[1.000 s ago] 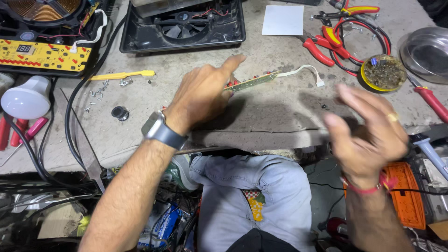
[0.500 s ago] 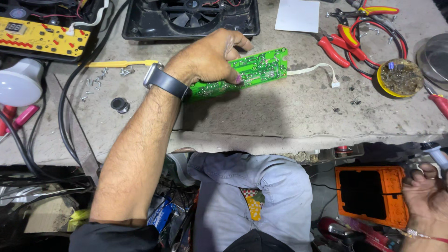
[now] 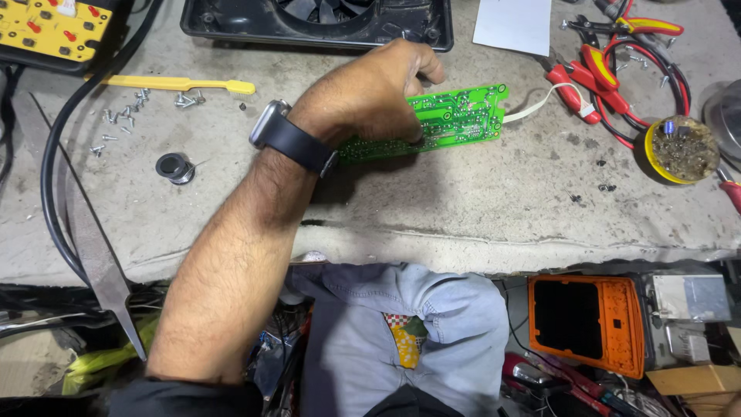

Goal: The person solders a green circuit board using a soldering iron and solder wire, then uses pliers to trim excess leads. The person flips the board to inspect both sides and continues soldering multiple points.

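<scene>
My left hand (image 3: 370, 93), with a dark watch on the wrist, grips a green circuit board (image 3: 455, 116) and holds it just above the grey workbench (image 3: 463, 208), solder side up. A white wire (image 3: 540, 104) runs from the board's right end. My right hand is out of view.
Black fan housing (image 3: 316, 19) at the back, white paper (image 3: 513, 23), red pliers (image 3: 575, 93) and red wire to the right, a yellow tin of parts (image 3: 679, 150). Loose screws (image 3: 123, 116), a yellow pry tool (image 3: 177, 83), a black knob (image 3: 175, 166) and black cable (image 3: 50, 185) at left. An orange case (image 3: 590, 324) sits below the bench.
My left hand has turned the green board face up and holds it. My right hand dropped below the bench edge and left the view.
</scene>
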